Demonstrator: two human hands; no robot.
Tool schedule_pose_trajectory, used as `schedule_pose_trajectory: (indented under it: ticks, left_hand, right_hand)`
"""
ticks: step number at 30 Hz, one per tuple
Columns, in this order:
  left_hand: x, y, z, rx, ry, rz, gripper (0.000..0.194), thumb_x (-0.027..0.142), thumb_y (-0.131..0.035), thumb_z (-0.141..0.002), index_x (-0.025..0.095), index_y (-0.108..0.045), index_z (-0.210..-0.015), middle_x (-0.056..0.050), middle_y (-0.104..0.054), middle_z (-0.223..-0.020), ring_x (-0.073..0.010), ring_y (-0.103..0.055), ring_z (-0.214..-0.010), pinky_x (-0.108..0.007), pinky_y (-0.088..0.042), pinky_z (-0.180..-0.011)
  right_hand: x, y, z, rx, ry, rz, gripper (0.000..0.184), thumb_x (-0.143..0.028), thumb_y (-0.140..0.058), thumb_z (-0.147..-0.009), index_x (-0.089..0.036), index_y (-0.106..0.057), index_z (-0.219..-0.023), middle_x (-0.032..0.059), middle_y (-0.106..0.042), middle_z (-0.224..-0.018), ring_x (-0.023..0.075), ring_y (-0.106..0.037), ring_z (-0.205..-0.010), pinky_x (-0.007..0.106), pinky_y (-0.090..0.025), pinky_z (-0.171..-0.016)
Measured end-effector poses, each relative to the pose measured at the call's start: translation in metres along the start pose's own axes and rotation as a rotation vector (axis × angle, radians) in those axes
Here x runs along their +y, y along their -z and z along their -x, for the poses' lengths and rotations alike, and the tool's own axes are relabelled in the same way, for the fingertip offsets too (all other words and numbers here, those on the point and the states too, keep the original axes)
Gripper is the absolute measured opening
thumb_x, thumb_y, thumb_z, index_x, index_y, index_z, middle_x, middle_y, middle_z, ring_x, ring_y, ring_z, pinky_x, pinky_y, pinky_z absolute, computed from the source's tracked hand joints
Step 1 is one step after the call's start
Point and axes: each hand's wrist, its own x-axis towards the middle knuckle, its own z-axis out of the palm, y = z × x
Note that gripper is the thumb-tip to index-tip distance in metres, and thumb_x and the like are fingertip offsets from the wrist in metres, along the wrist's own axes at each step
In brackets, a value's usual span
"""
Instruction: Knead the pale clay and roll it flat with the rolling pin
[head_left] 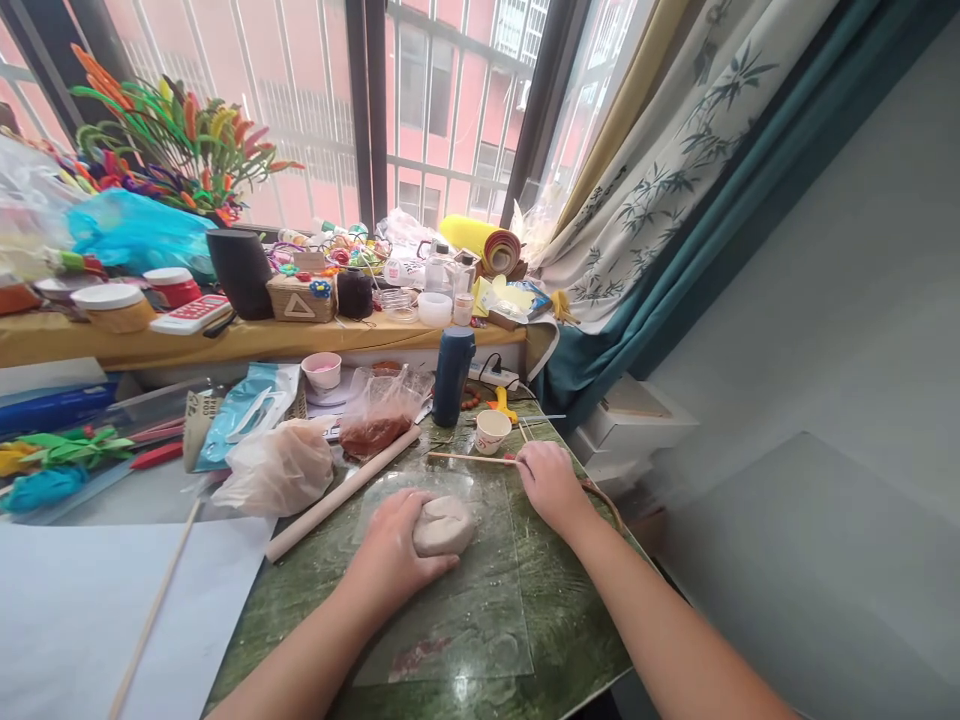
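Note:
A pale, rounded lump of clay [444, 526] with a crease across its top rests on a clear sheet [480, 625] on the green tabletop. My left hand [390, 545] curves around its left side, thumb along the near edge and fingers behind. Farther right, my right hand [551, 482] is closed on the right end of a thin wooden stick [472, 458], which points left above the table. Its fingertips are partly hidden. Just beyond that hand stands a paper cup [493, 432]. Left of the clay lies a wooden rolling pin [341, 495].
Behind the clay stand a dark blue bottle [454, 375] and a plastic bag of brown material [375, 430]. A yellow glue gun [502, 404] lies near the right edge. White paper [90, 600] covers the left side. Jars and craft supplies crowd the windowsill [375, 342].

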Motion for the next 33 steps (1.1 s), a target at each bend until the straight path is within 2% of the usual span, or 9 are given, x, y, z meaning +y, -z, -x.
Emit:
schedule_pose_trajectory:
  ticks: [5, 9, 11, 15, 18, 22, 25, 29, 33]
  left_hand:
    - [0.003, 0.004, -0.001, -0.079, 0.081, -0.05, 0.069, 0.036, -0.087, -0.064, 0.022, -0.063, -0.126, -0.011, -0.066, -0.131, -0.0348, -0.057, -0.125, -0.046, -0.04, -0.11]
    - [0.003, 0.005, 0.0, -0.103, 0.078, -0.059, 0.072, 0.038, -0.086, -0.065, 0.021, -0.061, -0.131, -0.012, -0.065, -0.134, -0.0353, -0.056, -0.128, -0.046, -0.039, -0.112]
    - [0.002, 0.005, 0.0, -0.106, 0.08, -0.066, 0.073, 0.038, -0.086, -0.065, 0.021, -0.061, -0.132, -0.012, -0.065, -0.135, -0.0355, -0.056, -0.129, -0.046, -0.039, -0.112]
    - [-0.001, 0.003, 0.0, -0.104, 0.073, -0.071, 0.074, 0.038, -0.085, -0.065, 0.02, -0.061, -0.132, -0.013, -0.065, -0.135, -0.036, -0.056, -0.129, -0.047, -0.039, -0.113]
    - [-0.003, 0.002, 0.0, -0.092, 0.058, -0.064, 0.073, 0.039, -0.086, -0.065, 0.02, -0.062, -0.131, -0.013, -0.065, -0.134, -0.0363, -0.057, -0.128, -0.048, -0.039, -0.112]
    - [-0.004, 0.001, 0.0, -0.072, 0.059, -0.056, 0.072, 0.038, -0.087, -0.063, 0.023, -0.063, -0.129, -0.011, -0.067, -0.133, -0.0363, -0.058, -0.127, -0.048, -0.04, -0.112]
    - [-0.002, 0.002, 0.0, -0.072, 0.066, -0.055, 0.072, 0.038, -0.087, -0.063, 0.023, -0.064, -0.129, -0.011, -0.067, -0.133, -0.036, -0.058, -0.127, -0.048, -0.041, -0.111]
    - [0.001, 0.003, 0.0, -0.086, 0.081, -0.063, 0.072, 0.036, -0.087, -0.064, 0.022, -0.063, -0.13, -0.011, -0.067, -0.133, -0.0349, -0.058, -0.127, -0.046, -0.04, -0.111]
    - [0.0, 0.004, 0.0, -0.09, 0.08, -0.06, 0.073, 0.037, -0.087, -0.064, 0.021, -0.062, -0.131, -0.011, -0.066, -0.133, -0.0343, -0.058, -0.127, -0.045, -0.041, -0.111]
  right_hand:
    - [0.009, 0.022, -0.002, -0.048, -0.021, -0.157, 0.022, -0.029, -0.05, -0.1, -0.022, -0.07, -0.098, 0.008, -0.07, -0.09, 0.0252, -0.059, -0.09, 0.037, -0.041, -0.087]
    - [0.005, 0.02, 0.004, -0.051, -0.071, -0.37, 0.012, -0.03, -0.067, -0.088, -0.024, -0.075, -0.095, 0.0058, -0.073, -0.088, 0.0251, -0.063, -0.089, 0.039, -0.043, -0.089]
    - [0.003, 0.017, 0.008, -0.006, -0.132, -0.509, 0.013, -0.035, -0.068, -0.088, -0.024, -0.074, -0.092, 0.0052, -0.075, -0.087, 0.0241, -0.066, -0.085, 0.038, -0.047, -0.083]
    - [0.005, 0.022, 0.005, 0.184, -0.3, -0.805, 0.029, -0.05, -0.067, -0.089, -0.02, -0.069, -0.089, 0.0041, -0.072, -0.077, 0.0197, -0.066, -0.067, 0.034, -0.053, -0.065]
    - [0.01, 0.036, -0.005, 0.383, -0.376, -0.98, 0.038, -0.057, -0.071, -0.084, -0.02, -0.067, -0.09, 0.0016, -0.069, -0.075, 0.0162, -0.065, -0.064, 0.031, -0.056, -0.063]
    - [0.014, 0.059, -0.023, 0.63, -0.399, -1.103, 0.043, -0.063, -0.069, -0.084, -0.021, -0.066, -0.094, -0.0003, -0.069, -0.081, 0.0116, -0.063, -0.064, 0.027, -0.058, -0.065]
    - [0.013, 0.069, -0.036, 0.71, -0.374, -1.131, 0.042, -0.063, -0.067, -0.085, -0.022, -0.064, -0.093, 0.0004, -0.071, -0.085, 0.0115, -0.064, -0.064, 0.027, -0.059, -0.065]
    - [0.008, 0.069, -0.05, 0.72, -0.336, -1.105, 0.038, -0.061, -0.059, -0.091, -0.023, -0.06, -0.09, -0.0003, -0.071, -0.082, 0.0119, -0.064, -0.062, 0.028, -0.058, -0.063]
    - [-0.001, 0.061, -0.063, 0.57, -0.289, -1.027, 0.037, -0.059, -0.065, -0.089, -0.022, -0.065, -0.087, 0.0016, -0.072, -0.081, 0.0146, -0.066, -0.064, 0.029, -0.058, -0.064]
